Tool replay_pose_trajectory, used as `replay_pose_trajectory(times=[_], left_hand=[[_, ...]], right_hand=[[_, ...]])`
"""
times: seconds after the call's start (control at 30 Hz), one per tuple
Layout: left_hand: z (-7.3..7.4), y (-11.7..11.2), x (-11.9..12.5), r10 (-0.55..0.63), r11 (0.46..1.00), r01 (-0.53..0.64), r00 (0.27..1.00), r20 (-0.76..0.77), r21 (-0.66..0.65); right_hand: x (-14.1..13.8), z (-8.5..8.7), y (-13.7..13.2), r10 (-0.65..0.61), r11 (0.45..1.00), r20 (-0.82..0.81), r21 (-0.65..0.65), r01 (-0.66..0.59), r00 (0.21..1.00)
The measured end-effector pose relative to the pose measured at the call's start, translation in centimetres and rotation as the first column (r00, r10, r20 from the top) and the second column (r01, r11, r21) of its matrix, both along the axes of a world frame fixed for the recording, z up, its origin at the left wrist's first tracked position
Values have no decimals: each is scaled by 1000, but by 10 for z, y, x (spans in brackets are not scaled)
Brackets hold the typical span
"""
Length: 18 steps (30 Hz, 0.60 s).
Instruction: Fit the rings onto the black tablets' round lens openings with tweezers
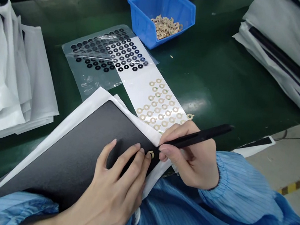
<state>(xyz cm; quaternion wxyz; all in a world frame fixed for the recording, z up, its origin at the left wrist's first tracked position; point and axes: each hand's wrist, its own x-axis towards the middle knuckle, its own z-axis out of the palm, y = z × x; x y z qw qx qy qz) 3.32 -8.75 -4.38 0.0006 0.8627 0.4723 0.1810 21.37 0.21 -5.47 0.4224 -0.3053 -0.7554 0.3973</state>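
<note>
A black flat panel [74, 150] lies tilted on white wrapping in front of me. My left hand [115, 185] rests flat on it, fingers stretched out, fingertips beside a small gold ring [151, 154] at the panel's corner. My right hand [188, 157] grips black tweezers [201, 136] like a pen, the tip touching that ring. Just beyond lies a white backing sheet [143, 79] with several gold rings [159, 104] and, at its far end, several black rings [127, 53].
A blue bin [162, 13] with loose gold rings stands at the back. A clear plastic bag [94, 73] overlaps the sheet. Wrapped panels are stacked at left [9, 73] and at right [288, 53]. The green table's [225, 81] edge runs at the right.
</note>
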Motion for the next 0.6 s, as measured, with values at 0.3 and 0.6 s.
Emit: replay_pose_trajectory(times=[0.3, 0.6], left_hand=[[4, 1, -5, -50, 998, 53, 997, 62, -41], [10, 7, -5, -59, 997, 61, 996, 66, -36]], right_hand=[[2, 2, 2, 90, 996, -13, 31, -89, 996], [9, 15, 6, 138, 974, -113, -164, -156, 984]])
